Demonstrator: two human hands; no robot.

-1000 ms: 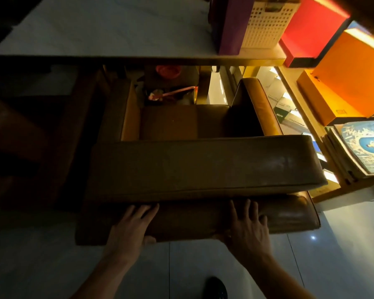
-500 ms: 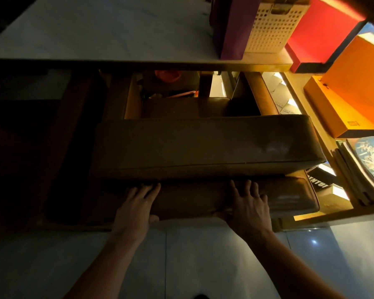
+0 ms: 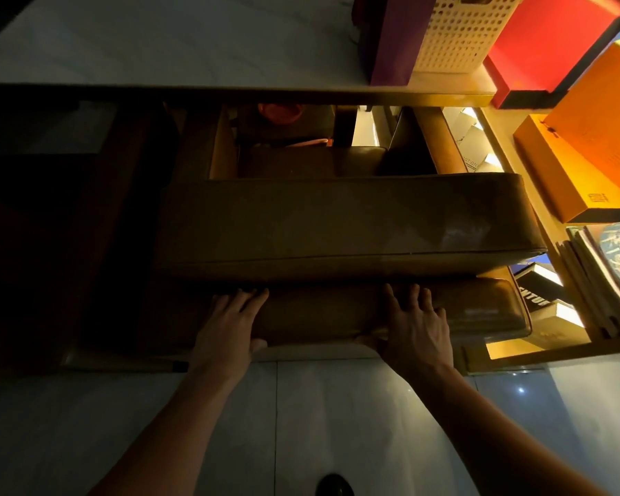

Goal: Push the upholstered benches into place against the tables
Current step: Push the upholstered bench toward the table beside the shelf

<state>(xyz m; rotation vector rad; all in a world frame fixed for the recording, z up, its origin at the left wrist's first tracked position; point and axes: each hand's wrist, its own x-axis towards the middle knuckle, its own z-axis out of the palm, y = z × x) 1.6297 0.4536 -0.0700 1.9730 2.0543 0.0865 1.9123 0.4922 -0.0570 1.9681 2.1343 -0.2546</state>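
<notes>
Lower centre of the frame: left hand (image 3: 230,327) lies flat, fingers spread, on the bench (image 3: 337,223), whose seat edge sits below the table (image 3: 158,41); right hand (image 3: 414,329) likewise flat and splayed. Best pushed evenly with both palms, keeping it square

Two hands, left (image 3: 226,331) and right (image 3: 414,329). One bench (image 3: 337,223). One table (image 3: 158,41). Two orange boxes (image 3: 566,173) (image 3: 602,119). One red box (image 3: 548,41), one purple box (image 3: 394,37), one white basket (image 3: 459,30). One shoe (image 3: 333,485).

Both arms extended, left hand (image 3: 230,325) and right hand (image 3: 414,327) flat, fingers spread.
</notes>
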